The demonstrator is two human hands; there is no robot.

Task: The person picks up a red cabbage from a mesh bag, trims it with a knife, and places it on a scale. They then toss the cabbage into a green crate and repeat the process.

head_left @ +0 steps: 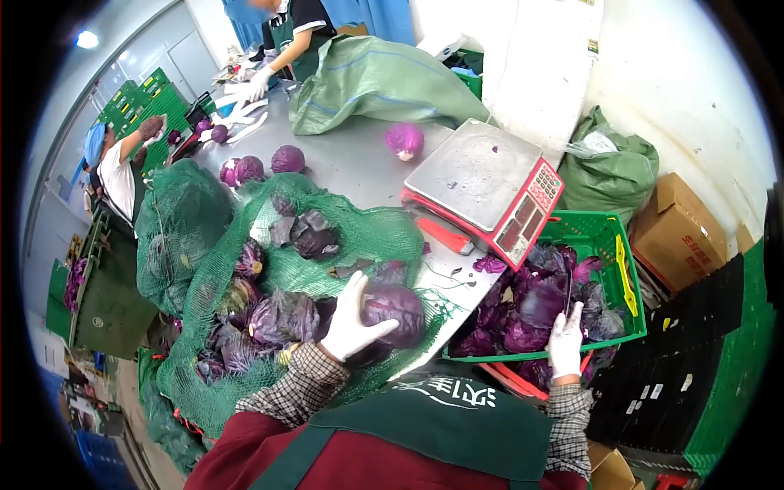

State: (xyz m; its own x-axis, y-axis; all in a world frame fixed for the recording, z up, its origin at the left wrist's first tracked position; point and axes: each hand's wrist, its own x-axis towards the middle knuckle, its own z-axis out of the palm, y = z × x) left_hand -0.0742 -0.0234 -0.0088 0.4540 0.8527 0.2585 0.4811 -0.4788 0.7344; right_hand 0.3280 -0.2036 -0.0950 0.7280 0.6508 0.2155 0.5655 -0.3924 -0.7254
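My left hand (356, 322), in a white glove, is against the near left side of a round red cabbage (395, 315), its thumb lying across the front. That cabbage sits at the mouth of a green mesh sack (384, 224) spread over the table. More red cabbages (282, 317) lie in the mesh to the left, with dark loose leaves (314, 235) above them. My gloved right hand (565, 341) is closed around a knife (569, 287), its thin blade seen nearly edge-on. Below that blade, a green crate (635, 328) holds purple cabbage leaves (529, 314).
A red-rimmed scale (478, 175) stands on the metal table (359, 167), beside a red-orange-handled tool (445, 235). A cabbage (404, 140) lies near a pale green sack (384, 82). Two co-workers (298, 37) stand farther back. A cardboard box (679, 233) is at right.
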